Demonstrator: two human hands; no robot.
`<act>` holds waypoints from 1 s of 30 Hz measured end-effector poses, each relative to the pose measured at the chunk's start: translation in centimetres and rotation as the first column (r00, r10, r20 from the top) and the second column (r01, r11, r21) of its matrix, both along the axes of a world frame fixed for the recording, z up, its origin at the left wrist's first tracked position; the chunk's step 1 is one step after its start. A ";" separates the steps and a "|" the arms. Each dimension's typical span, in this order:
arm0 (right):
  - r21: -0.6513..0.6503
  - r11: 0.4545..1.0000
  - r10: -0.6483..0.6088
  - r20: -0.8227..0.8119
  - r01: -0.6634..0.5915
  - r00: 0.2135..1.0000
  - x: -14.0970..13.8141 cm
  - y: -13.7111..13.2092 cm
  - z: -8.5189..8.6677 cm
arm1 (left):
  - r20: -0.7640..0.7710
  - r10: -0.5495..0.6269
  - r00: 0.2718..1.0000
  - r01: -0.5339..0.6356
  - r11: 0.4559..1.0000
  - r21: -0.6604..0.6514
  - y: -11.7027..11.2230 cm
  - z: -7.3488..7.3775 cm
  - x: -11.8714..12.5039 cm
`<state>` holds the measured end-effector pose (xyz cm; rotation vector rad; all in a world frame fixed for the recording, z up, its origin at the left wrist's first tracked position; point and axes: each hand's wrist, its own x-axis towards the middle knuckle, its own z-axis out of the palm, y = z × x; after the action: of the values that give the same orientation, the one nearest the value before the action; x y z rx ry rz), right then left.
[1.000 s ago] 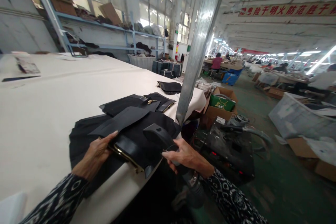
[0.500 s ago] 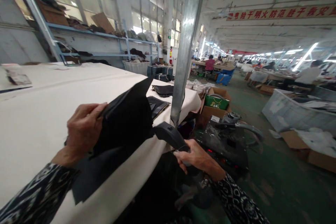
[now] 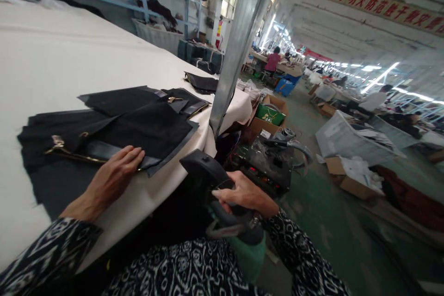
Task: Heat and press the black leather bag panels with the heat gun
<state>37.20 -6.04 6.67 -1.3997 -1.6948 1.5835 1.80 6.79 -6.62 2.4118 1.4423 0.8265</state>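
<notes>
My left hand (image 3: 111, 177) lies flat, fingers stretched out, on a stack of black fabric pieces (image 3: 138, 125) near the front edge of the white table (image 3: 52, 55). A gold zipper (image 3: 69, 152) runs along the fabric just left of my fingers. My right hand (image 3: 243, 193) is closed round the handle of a dark steam iron (image 3: 208, 180), held off the table's edge over my lap.
A slanted metal post (image 3: 236, 41) rises at the table's corner. More black pieces (image 3: 201, 83) lie farther along the table. Cardboard boxes (image 3: 268, 115) and a dark machine (image 3: 270, 157) stand on the green floor. Other people work at far tables (image 3: 274, 62).
My left hand has laid the lifted black piece back down flat on the stack. The iron in my right hand has come down and nearer to me. The camera has tilted down.
</notes>
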 end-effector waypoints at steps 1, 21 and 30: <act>-0.003 0.999 0.034 0.007 -0.034 0.999 -0.5 0.4 0.0 | 0.011 0.014 1.000 -0.014 1.000 -0.010 -0.1 0.1 0.1; -0.112 0.993 -0.039 -0.067 0.032 0.997 -4.2 9.5 -4.4 | 0.071 -0.021 0.997 0.013 0.994 0.106 0.0 -2.2 -0.9; -0.140 0.982 -0.151 -0.150 0.130 0.977 -0.7 9.2 -3.6 | 0.058 -0.007 0.998 0.001 0.995 0.097 -0.3 -1.4 -1.0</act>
<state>36.54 3.13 3.08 -1.3805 -1.3918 1.7019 0.84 6.45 -8.06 2.4371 1.4061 0.9791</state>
